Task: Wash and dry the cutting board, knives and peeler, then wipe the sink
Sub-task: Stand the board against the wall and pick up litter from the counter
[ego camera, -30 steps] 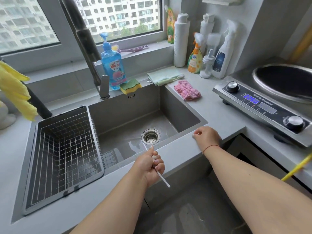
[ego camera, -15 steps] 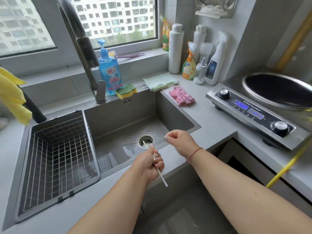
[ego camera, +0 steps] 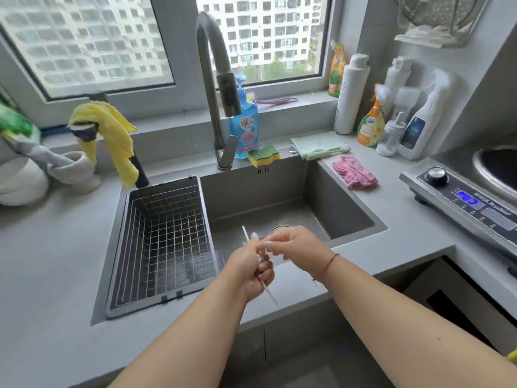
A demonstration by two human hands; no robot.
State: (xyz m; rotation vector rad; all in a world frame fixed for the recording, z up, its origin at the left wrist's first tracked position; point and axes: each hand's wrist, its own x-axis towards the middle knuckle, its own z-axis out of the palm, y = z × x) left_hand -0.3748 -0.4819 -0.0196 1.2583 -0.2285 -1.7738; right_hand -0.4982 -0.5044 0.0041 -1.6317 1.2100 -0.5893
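A: What had moved?
B: The right hand (ego camera: 293,247) had left the counter edge and come over the sink (ego camera: 347,217) to meet the left hand (ego camera: 253,268).
A: What was left of the sink?
B: A yellow cloth (ego camera: 112,130) hung there. The wire basket (ego camera: 165,239) sat in the sink's left side.
A: And the hands?
B: They were touching over the sink's front edge. The left hand's fingers were curled around a thin white stick (ego camera: 246,235). The right hand's fingers were bent by the stick, but I could not tell if they pinched it.
A: Behind the sink?
B: The tap (ego camera: 212,88), blue soap bottle (ego camera: 246,124) and sponge (ego camera: 263,155). A pink cloth (ego camera: 354,172) lay right of the sink.
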